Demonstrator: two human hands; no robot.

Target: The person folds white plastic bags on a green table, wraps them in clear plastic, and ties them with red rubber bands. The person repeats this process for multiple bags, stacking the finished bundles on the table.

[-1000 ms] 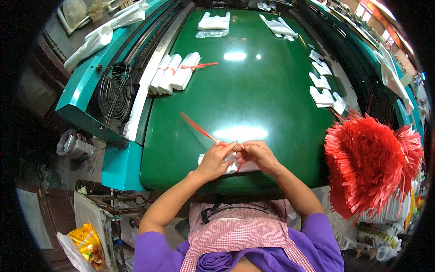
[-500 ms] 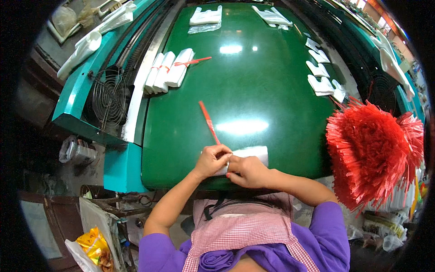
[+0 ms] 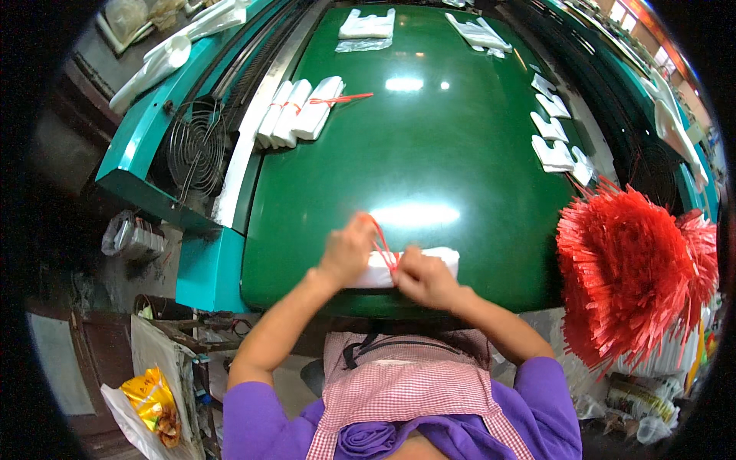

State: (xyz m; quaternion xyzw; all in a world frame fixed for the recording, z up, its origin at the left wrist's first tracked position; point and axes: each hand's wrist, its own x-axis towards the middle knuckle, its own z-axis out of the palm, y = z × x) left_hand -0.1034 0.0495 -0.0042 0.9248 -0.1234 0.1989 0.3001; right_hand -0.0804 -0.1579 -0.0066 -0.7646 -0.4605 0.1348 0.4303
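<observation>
A folded bundle of white plastic bags (image 3: 373, 274) lies crosswise at the near edge of the green table. Around its middle runs a red plastic strip (image 3: 381, 238), which loops up off the bundle. My left hand (image 3: 345, 251), a little blurred, is closed on the strip's upper part, just above the bundle's left side. Fingers bent, my right hand (image 3: 425, 277) pinches the strip low down, where it crosses the bundle, and rests against the bags. Part of the bundle is hidden behind this hand.
Three tied white bundles (image 3: 318, 110) lie at the table's left edge. Flat white bags (image 3: 366, 26) are at the far end, with several small white pieces (image 3: 551, 153) along the right. A big tuft of red strips (image 3: 625, 272) hangs at the near right. Teal machine frames (image 3: 207, 268) flank the table.
My left hand has risen away from the bundle, pulling the red strip up into a loop. The strip no longer lies out across the table. My right hand has shifted slightly right, uncovering the bundle.
</observation>
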